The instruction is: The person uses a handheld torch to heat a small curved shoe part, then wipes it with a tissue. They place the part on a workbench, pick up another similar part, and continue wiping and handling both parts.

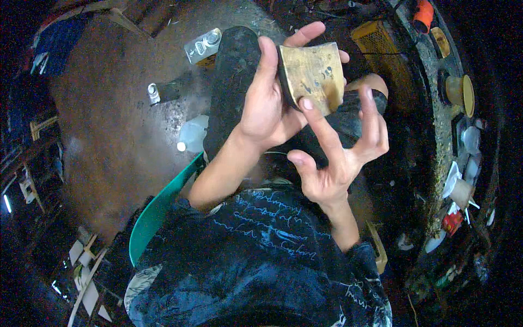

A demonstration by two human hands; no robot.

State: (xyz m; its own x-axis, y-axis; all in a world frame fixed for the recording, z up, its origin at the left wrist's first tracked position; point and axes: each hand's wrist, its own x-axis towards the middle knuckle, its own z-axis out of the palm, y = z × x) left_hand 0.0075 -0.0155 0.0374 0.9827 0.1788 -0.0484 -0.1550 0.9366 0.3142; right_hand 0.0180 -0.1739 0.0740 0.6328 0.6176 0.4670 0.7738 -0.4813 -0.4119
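Observation:
In front of me is a curved, yellowish-tan piece (313,76) with dark spots, a dark left edge and a slightly wavy upper rim. It may be wood or horn; I cannot tell which. My left hand (261,111) supports it from behind and below, thumb upright beside its left edge and fingertips showing past its top and right side. The index fingertip of my right hand (340,169) touches the piece's lower left corner. The other fingers of that hand are spread apart and grip nothing.
Past my left forearm a translucent bottle (195,133) lies on the brown floor (109,125). Farther off are a clear container (204,46) and a small silvery object (153,94). A cluttered ledge (430,136) on the right holds a yellow round-rimmed object (467,95) and an orange cup-like item (423,15).

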